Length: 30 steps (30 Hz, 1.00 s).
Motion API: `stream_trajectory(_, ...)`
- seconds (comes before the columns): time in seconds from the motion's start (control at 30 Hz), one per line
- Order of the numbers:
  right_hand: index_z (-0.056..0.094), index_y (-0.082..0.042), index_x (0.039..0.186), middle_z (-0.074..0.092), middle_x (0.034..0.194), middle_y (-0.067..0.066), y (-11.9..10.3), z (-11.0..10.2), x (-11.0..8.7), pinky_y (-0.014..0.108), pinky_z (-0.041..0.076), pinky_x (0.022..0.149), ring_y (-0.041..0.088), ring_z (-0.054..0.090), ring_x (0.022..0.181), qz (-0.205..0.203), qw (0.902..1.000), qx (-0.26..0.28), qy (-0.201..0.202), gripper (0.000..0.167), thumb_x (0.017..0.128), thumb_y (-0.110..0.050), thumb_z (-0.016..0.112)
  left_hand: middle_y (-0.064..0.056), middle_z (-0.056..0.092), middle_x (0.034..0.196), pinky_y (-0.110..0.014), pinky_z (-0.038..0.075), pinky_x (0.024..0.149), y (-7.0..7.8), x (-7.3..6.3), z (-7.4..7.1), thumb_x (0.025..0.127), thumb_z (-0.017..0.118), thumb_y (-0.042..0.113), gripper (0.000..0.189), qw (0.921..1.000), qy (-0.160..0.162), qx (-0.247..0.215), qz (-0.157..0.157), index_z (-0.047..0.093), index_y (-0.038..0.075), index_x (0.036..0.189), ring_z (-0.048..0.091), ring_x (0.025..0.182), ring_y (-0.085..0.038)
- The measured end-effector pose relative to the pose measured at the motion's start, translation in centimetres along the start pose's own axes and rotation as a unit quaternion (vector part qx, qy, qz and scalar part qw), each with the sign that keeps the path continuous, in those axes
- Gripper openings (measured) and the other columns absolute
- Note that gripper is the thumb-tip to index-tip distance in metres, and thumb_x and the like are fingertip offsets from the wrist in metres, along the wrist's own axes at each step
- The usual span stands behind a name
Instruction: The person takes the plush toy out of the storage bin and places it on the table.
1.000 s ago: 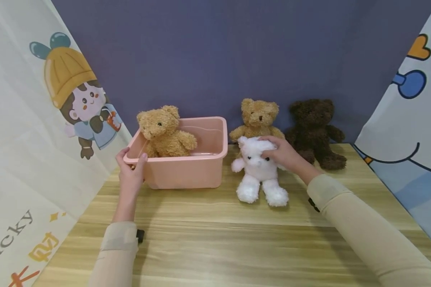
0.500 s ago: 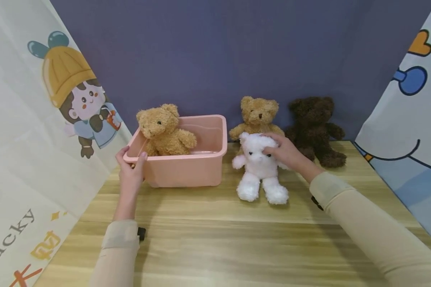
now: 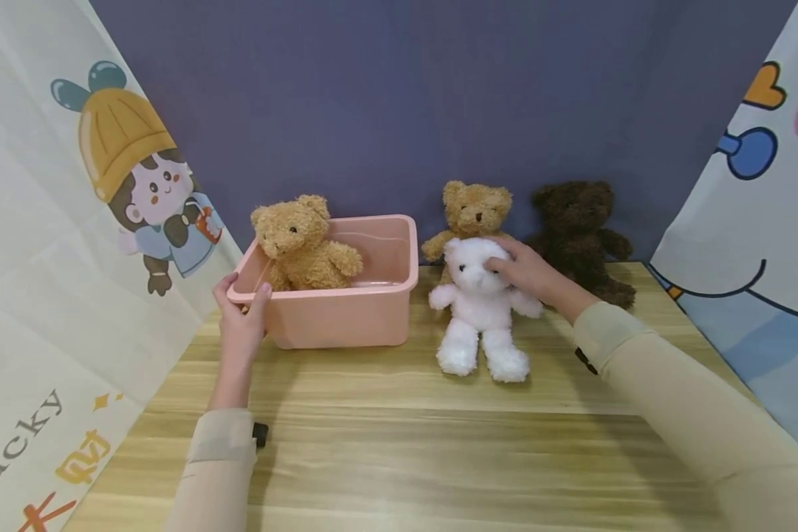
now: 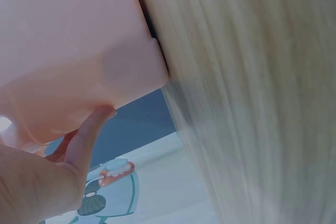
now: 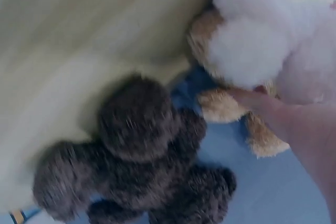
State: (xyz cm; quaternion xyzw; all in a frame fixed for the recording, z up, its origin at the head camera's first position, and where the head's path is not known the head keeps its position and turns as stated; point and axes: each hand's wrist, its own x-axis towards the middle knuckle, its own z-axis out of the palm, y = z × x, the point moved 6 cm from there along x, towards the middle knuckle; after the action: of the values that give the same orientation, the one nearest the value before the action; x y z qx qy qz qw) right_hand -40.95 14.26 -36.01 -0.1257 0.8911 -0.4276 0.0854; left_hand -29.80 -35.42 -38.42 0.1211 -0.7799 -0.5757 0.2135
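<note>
At the left, my left hand (image 3: 242,325) grips the front left corner of a pink plastic bin (image 3: 346,321), its thumb on the outer wall. A tan teddy bear (image 3: 315,262) sits inside the bin, leaning left. To the bin's right, my right hand (image 3: 528,273) holds a white teddy bear (image 3: 484,314) by the head, thumb beside its eye. The white bear faces me with its legs toward the table's front. In the right wrist view, part of that hand (image 5: 299,124) reaches behind the fluffy white bear (image 5: 249,51).
Behind the white bear sits a second tan teddy bear (image 3: 476,210), partly covered. A dark brown teddy bear (image 3: 575,229) sits to its right against the dark blue backdrop (image 3: 399,103). Printed curtains flank the wooden table (image 3: 386,443) on both sides.
The white teddy bear's head has risen slightly with my right hand, and its arm on the right shows more. My left hand stays on the bin.
</note>
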Motion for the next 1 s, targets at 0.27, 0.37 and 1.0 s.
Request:
stream_trajectory(0.27,0.031,-0.021,0.169,0.011,0.180,0.017,-2.2,-2.0,1.3,0.069,0.039,0.119,0.046,0.018,0.163,-0.001,0.9982,-0.058,-0.013,0.066,0.109,-0.034,0.054,-0.020,0.044,0.165,-0.048,0.059,0.089,-0.1,0.0,-0.1,0.100,0.064,0.059,0.083,0.9999,0.007,0.013,0.005,0.017,0.034,0.164,0.050,0.143,-0.036)
stream_trajectory(0.37,0.032,-0.021,0.169,0.010,0.179,0.018,-3.4,-2.7,1.8,0.069,0.042,0.114,0.047,0.032,0.155,-0.010,0.9950,-0.098,-0.016,0.064,0.110,-0.031,0.054,-0.020,0.044,0.164,-0.040,0.058,0.084,-0.1,0.0,-0.2,0.100,0.064,0.058,0.083,0.9999,0.009,0.014,0.002,0.018,0.033,0.164,0.050,0.142,-0.036)
stream_trajectory(1.0,0.028,-0.031,0.170,0.020,0.179,0.005,-15.3,-4.3,3.5,0.060,0.036,0.127,0.036,0.027,0.163,-0.062,0.9911,-0.117,0.007,0.066,0.110,-0.044,0.054,-0.018,0.038,0.169,-0.021,0.055,0.068,-0.3,0.4,-0.1,0.101,0.063,0.054,0.080,1.0000,0.004,0.002,-0.005,0.017,0.036,0.164,0.049,0.144,-0.037)
